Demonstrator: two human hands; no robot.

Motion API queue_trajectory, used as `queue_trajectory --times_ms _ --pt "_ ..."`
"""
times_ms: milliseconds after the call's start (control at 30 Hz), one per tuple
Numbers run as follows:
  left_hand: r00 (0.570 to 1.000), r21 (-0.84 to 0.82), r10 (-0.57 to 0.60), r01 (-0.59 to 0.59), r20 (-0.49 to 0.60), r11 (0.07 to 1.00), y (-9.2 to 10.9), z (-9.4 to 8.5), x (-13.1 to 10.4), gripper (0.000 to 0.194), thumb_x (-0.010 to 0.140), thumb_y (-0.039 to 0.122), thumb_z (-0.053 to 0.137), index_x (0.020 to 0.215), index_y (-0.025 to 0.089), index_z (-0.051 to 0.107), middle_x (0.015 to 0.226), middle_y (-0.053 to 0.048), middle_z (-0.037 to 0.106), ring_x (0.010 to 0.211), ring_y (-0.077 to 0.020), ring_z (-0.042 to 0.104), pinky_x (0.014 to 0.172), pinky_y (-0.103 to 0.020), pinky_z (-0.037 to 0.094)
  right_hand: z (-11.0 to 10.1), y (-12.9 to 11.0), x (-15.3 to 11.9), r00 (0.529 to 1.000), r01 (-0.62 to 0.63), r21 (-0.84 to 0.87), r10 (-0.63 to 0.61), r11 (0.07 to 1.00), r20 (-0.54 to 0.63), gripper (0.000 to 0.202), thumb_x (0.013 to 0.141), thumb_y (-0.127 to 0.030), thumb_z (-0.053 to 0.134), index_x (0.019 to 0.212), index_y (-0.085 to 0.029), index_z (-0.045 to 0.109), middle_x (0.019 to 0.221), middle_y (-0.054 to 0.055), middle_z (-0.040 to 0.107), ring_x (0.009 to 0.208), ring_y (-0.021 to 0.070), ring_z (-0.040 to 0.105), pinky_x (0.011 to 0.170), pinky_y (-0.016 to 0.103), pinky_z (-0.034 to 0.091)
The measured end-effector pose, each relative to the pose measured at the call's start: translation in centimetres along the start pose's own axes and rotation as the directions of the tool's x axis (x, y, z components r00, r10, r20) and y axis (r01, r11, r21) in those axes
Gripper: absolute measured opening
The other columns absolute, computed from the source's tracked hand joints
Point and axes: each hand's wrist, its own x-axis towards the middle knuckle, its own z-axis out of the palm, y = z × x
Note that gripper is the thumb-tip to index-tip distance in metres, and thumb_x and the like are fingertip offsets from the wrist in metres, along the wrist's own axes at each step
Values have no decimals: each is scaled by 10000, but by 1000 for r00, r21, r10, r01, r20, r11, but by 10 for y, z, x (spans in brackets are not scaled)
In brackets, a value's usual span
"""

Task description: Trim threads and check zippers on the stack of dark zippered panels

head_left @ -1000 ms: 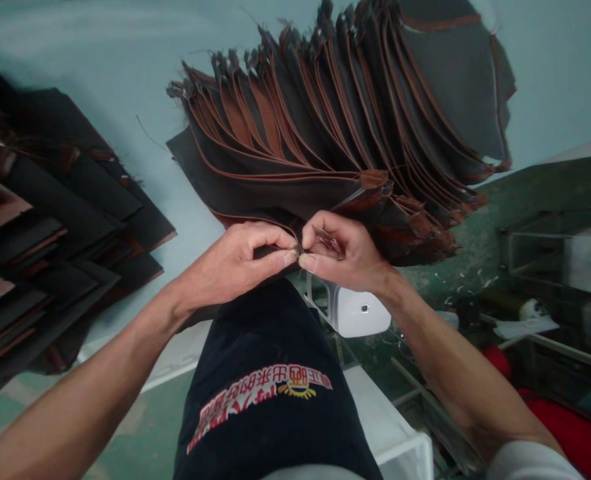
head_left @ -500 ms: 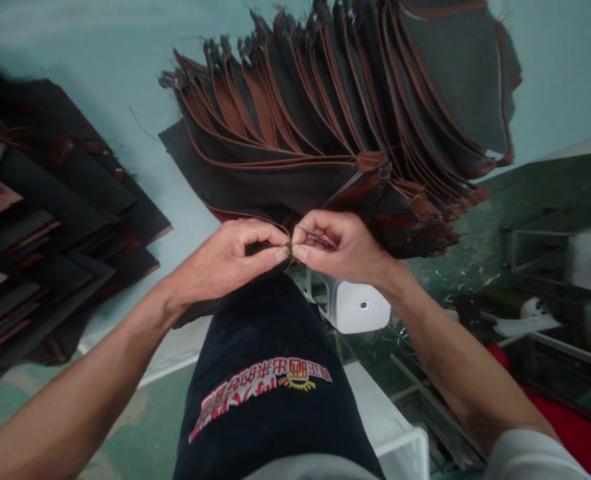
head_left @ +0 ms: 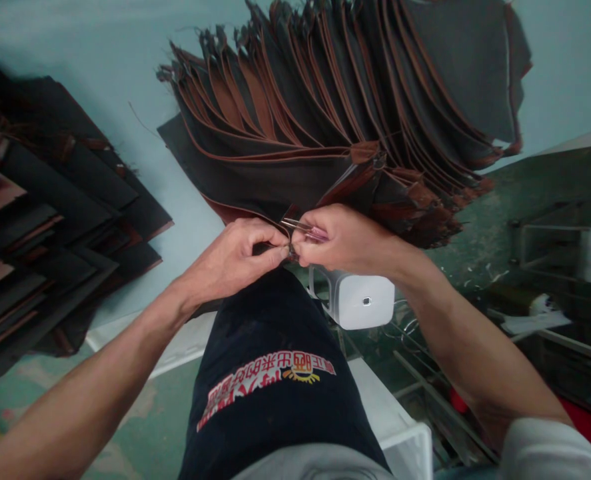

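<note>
Dark fabric pieces with brown edges (head_left: 275,177) lie fanned in a row on a pale blue table. At the near edge of this pile, my left hand (head_left: 242,257) pinches a corner of a dark fabric piece between thumb and forefinger. My right hand (head_left: 332,237) touches the same corner from the right, its fingers curled round small thread snippers (head_left: 312,231) whose blades point left. The exact spot between the fingertips is too small to make out.
Another stack of dark pieces (head_left: 65,213) covers the table's left side. A white rounded device (head_left: 365,303) sits below my right hand, above a white stool-like box (head_left: 408,443). Metal frames (head_left: 435,400) stand at the lower right. A dark printed apron (head_left: 275,413) covers my lap.
My right hand has turned, and the snippers' blades now show more, pointing left above the fabric corner. My left hand keeps its pinch. The view has shifted slightly.
</note>
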Motion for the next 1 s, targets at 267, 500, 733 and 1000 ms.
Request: queue_trajectory --times_ms 267,500,733,1000 --pt "997 47 -37 34 70 998 11 -2 -4 175 890 315 638 805 184 716 755 -10 710 718 -163 619 692 -281 450 -1 5 -5 993 28 75 -37 997 112 214 842 -176 617 646 -202 534 567 -69 521 530 78 438 502 248 293" --pt "996 87 -91 93 -27 992 13 7 -6 226 882 378 610 760 192 653 752 -17 665 775 -202 611 768 -343 435 2 11 -4 986 108 126 -122 986 111 175 886 -298 588 743 -202 557 602 -74 507 551 89 441 518 246 309" --pt "977 -88 -210 207 -22 974 20 9 -4 116 769 289 568 732 189 614 718 11 586 712 -165 532 679 -302 429 4 14 -1 985 167 71 -169 983 28 173 889 -285 613 750 -198 557 625 -76 434 591 98 406 543 259 275" --pt "959 -232 -272 283 77 931 14 4 0 108 733 215 616 832 178 637 793 6 633 711 -143 535 652 -266 446 -1 11 2 992 114 82 -118 990 44 127 880 -224 612 767 -195 562 641 -73 442 609 100 414 544 258 276"
